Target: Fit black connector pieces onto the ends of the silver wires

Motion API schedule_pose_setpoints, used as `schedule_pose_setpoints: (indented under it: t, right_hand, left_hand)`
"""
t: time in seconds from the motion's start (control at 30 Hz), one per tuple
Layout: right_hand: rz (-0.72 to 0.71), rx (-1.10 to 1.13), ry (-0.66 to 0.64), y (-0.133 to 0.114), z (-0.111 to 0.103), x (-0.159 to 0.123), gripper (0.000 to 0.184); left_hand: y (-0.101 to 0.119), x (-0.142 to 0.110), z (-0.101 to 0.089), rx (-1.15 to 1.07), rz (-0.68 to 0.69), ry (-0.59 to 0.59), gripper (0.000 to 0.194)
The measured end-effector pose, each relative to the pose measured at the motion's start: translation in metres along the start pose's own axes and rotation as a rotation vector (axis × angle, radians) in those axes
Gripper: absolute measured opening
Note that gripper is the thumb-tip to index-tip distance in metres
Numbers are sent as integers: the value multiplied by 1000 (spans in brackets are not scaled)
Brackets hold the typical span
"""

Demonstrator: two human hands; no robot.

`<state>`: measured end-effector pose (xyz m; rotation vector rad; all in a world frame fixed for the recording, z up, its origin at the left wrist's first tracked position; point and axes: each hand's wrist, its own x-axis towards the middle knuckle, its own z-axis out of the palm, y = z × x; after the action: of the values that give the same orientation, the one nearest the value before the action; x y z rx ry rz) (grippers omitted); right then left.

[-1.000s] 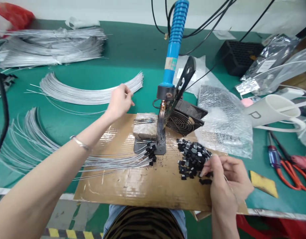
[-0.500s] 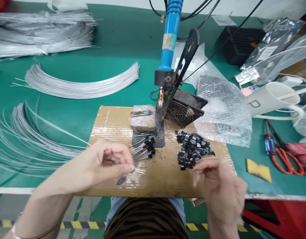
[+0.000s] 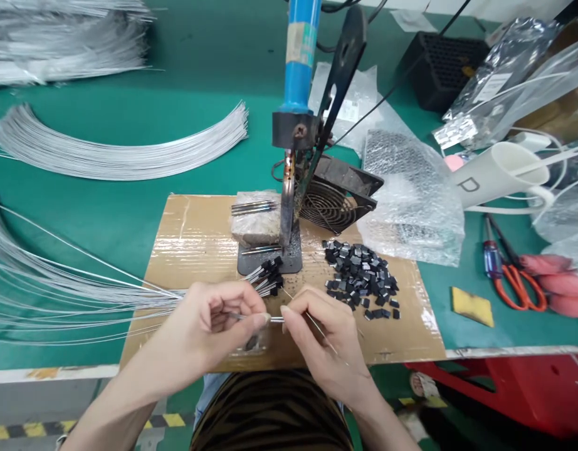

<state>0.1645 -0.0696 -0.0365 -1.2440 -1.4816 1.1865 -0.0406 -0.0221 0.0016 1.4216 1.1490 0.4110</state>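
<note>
Some wires (image 3: 101,294) already end in black caps (image 3: 271,275), while loose caps (image 3: 359,269) on the cardboard (image 3: 402,332) and a bare-ended bundle (image 3: 143,161) look left over. The left hand (image 3: 218,326) pinches a wire end (image 3: 276,319); beside it, the right hand's (image 3: 324,335) closed fingers hold a thin strand (image 3: 323,335).

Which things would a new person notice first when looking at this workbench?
Probably the blue-handled tool, standing upright above the cardboard near its middle. Next come the heap of small black pieces to its right and the curved bundle of pale wires on the green surface at left. Low in the centre, two hands meet over the cardboard.
</note>
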Motion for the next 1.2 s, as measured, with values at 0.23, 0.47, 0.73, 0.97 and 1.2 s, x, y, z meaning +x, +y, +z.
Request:
schedule_pose_setpoints:
  t: [0.23, 0.47, 0.73, 0.97, 1.2]
  right_hand:
    - [-112, -107, 17, 3, 2, 4, 25]
    - [-36, -24, 140, 9, 11, 1, 25]
    - [181, 287, 315, 14, 9, -1, 28]
    - [229, 530, 215, 8, 18, 4, 18]
    - [286, 735, 176, 10, 25, 3, 14]
  left_hand:
    - [0, 4, 15, 43, 33, 70, 21]
    - [-6, 9, 21, -111, 38, 140, 18]
    - [1, 9, 25, -223, -72, 308, 15]
    - [-7, 11, 19, -131, 27, 263, 14]
    - [-2, 7, 27, -114, -17, 366, 19]
